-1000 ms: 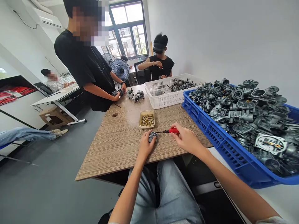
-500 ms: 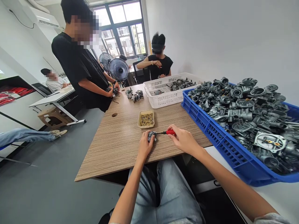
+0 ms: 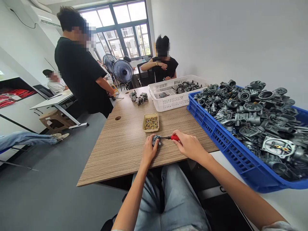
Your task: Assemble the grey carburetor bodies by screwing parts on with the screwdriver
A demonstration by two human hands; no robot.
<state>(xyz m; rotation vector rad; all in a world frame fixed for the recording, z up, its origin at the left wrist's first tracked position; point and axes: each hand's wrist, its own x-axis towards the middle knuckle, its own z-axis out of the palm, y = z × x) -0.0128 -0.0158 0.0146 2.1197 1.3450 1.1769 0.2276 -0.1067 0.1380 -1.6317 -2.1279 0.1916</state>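
Note:
My left hand [image 3: 149, 149] is closed round a small grey metal carburetor part [image 3: 156, 139] that rests on the wooden table [image 3: 120, 144] near its front edge. My right hand [image 3: 189, 145] grips a red-handled screwdriver [image 3: 173, 137], held level, its tip meeting the part from the right. Just beyond the part stands a small tan tray of brass screws [image 3: 151, 123].
A blue crate [image 3: 216, 134] heaped with grey metal parts fills the right side. Behind it is a white basket [image 3: 173, 99] with more parts, and loose parts [image 3: 139, 97] lie beside it. A standing person in black [image 3: 81, 77] is at the table's left; another person sits at the far end [image 3: 163, 65].
The standing person has turned away from the table and stepped left. My hands, the part and the screwdriver have barely shifted.

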